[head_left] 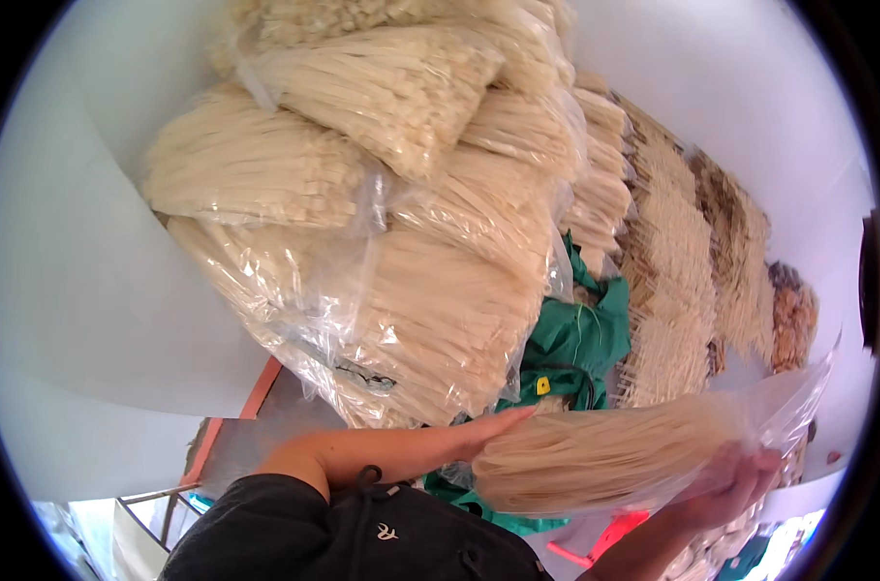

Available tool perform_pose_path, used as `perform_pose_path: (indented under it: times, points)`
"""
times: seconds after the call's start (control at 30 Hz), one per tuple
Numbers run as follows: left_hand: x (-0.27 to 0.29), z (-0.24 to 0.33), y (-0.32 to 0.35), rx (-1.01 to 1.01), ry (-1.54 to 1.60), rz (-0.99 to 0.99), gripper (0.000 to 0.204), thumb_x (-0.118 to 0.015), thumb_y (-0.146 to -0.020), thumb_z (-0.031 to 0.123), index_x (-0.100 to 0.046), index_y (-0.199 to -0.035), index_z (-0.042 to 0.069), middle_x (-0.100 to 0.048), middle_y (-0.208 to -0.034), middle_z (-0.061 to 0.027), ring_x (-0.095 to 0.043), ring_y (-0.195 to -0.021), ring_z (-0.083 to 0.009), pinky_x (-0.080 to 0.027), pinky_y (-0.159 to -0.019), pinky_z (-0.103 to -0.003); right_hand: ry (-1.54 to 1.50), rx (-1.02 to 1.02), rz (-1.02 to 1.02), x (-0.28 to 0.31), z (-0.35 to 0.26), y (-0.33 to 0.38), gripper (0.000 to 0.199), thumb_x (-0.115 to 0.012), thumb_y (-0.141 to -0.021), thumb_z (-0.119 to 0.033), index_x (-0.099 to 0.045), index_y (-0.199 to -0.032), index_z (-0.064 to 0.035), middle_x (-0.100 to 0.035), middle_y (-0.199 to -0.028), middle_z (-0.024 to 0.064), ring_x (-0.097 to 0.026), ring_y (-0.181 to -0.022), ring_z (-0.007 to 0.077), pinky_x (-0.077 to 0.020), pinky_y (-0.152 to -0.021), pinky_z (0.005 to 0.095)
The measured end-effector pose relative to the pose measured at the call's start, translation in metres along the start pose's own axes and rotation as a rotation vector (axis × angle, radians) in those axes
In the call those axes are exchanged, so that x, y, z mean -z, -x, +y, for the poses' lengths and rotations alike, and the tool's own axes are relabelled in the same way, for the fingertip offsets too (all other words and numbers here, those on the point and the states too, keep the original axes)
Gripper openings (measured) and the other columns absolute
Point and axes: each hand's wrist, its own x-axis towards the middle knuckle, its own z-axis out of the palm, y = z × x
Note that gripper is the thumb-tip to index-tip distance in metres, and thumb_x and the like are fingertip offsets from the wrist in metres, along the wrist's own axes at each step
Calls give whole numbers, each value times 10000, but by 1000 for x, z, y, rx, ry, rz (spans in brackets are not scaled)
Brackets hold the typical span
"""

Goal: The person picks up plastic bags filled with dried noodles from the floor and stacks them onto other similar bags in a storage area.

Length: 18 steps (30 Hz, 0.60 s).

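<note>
Well, a pale emblem (386, 532) marks the black top (294, 531), a yellow tag (543, 385) the green cloth (595, 329). Near the white wall (62, 242), a clear bag of flat strips (595, 460) spans the flattened left hand (493, 433) and gripping right hand (740, 476).

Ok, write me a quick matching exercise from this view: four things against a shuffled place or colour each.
1. Left hand
2. Right hand
3. Cloth beside the big bag pile
4. Person's top

A. Black
B. At the right end of the held bag
C. Green
D. At that bag's left end

Pairs: 1-D; 2-B; 3-C; 4-A
</note>
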Motion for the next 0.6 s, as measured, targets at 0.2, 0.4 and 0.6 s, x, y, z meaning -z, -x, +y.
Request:
perform_pose_path:
  times: [0.2,0.4,0.6]
  points:
    - [10,8,37,-52,374,-383,536,-399,-935,454,-436,-1307,70,-515,-1266,-39,-500,-1130,-142,-398,-964,-323,-255,54,-270,-87,-20,-18,60,-410,-790,-14,-462,-764,-28,-442,-822,28,-409,-768,122,-333,-777,257]
    - [5,76,107,-190,426,-394,483,-417,-935,414,-447,-1305,105,-523,-1269,-59,-528,-1119,-179,-415,-964,-353,-199,574,-557,-205,-106,-10,51,-435,-778,5,-479,-767,28,-453,-821,76,-430,-694,118,-361,-577,250]
    - [25,182,199,-652,339,-325,447,-436,-931,383,-462,-1283,109,-521,-1265,-53,-519,-1127,-179,-419,-959,-351,-379,838,-752,-357,-193,4,205,-545,-764,-7,-576,-961,45,-564,-945,134,-531,-772,188,-423,-651,271]
